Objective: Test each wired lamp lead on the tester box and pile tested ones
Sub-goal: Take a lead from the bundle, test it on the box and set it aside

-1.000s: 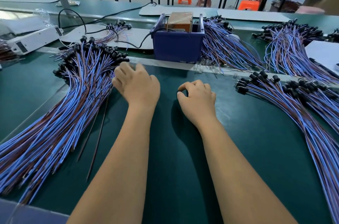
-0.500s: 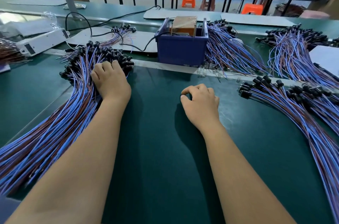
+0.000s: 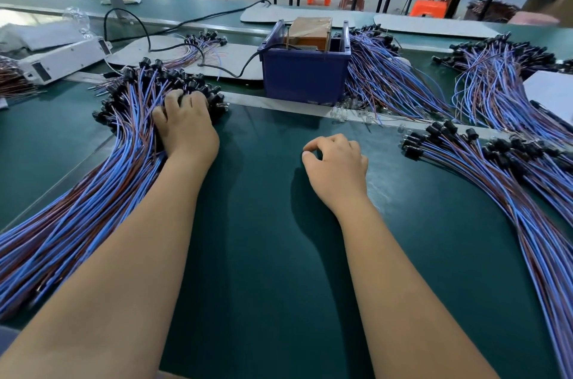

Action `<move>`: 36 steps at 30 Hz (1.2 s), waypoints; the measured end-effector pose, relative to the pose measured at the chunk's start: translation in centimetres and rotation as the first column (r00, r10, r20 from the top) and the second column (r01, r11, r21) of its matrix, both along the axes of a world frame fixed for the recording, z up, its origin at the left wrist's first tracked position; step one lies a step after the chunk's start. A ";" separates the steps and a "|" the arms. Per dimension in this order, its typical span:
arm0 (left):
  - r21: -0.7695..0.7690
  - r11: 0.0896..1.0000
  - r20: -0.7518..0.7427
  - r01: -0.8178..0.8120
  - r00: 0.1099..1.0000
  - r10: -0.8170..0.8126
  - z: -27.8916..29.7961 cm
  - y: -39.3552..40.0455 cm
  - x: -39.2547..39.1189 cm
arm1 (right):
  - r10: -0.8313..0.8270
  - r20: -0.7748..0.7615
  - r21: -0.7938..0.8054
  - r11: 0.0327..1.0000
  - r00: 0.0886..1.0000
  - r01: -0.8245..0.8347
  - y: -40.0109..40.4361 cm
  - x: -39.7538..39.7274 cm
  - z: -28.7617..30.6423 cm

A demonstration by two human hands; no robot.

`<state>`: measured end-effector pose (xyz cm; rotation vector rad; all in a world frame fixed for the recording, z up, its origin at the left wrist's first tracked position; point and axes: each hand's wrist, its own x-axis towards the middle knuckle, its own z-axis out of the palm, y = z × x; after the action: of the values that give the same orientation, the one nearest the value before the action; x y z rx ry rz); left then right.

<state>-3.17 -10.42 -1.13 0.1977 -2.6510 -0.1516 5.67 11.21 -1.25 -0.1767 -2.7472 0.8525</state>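
Note:
A big pile of lamp leads (image 3: pixel 93 180), blue and brown wires with black holders at the far end, fans across the left of the green mat (image 3: pixel 263 223). My left hand (image 3: pixel 186 127) lies on its holder end, and its fingers curl down around leads among the black holders, the tips hidden. My right hand (image 3: pixel 336 167) rests on the mat at the centre, loosely curled, thumb near forefinger, nothing in it. The tester box (image 3: pixel 310 29), brown and taped, sits in a blue bin (image 3: pixel 304 78) straight ahead. A second pile of leads (image 3: pixel 496 174) lies at the right.
More lead bundles (image 3: pixel 387 74) lie behind and to the right of the bin. Small clear bulbs (image 3: pixel 347 109) are scattered along the metal strip. A white device (image 3: pixel 62 59) sits at the far left, a black cable (image 3: pixel 217 68) runs to the bin, and white paper (image 3: pixel 552 93) lies at the right edge.
My left hand moved left from the mat's centre onto the left pile, then forward to the holder ends, where its fingers curled in. My right hand stayed in place.

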 end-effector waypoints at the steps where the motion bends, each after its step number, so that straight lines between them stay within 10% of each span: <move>1: 0.001 1.000 0.000 -0.002 1.000 0.002 0.0 0.1 -0.1 | -0.003 0.000 -0.004 1.000 1.000 0.003 0.0 -0.1 0.0; 15: 0.227 0.971 -0.243 -0.077 0.961 0.133 5.1 2.6 0.7 | -0.029 0.005 -0.052 0.998 1.000 0.029 0.0 -0.3 0.2; 19: 0.513 0.808 -0.377 0.289 0.922 -0.090 7.3 7.5 1.8 | -0.035 0.004 -0.093 0.995 0.999 0.035 -0.1 -0.2 0.3; 25: 0.280 0.948 0.243 0.148 0.945 -0.219 1.9 13.0 3.5 | -0.128 -0.070 -0.350 0.932 0.989 0.096 0.2 0.1 1.0; 28: 0.292 0.944 0.201 0.155 0.955 -0.219 0.1 13.6 4.3 | -0.163 -0.120 -0.375 0.921 0.979 0.107 0.1 0.1 1.0; 32: 0.547 0.762 -0.276 0.347 0.934 -0.226 1.0 14.9 5.3 | -0.180 -0.096 -0.898 0.441 0.979 -0.007 0.2 -0.1 1.8; 36: 0.726 0.251 -0.482 0.640 0.734 -0.478 1.6 16.6 7.4 | 0.084 -0.111 -0.993 0.038 0.990 -0.114 0.8 -0.6 2.0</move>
<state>4.19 6.22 0.49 -0.4822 -2.0575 -1.7113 5.05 12.03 0.79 -0.1985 -1.4729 2.6735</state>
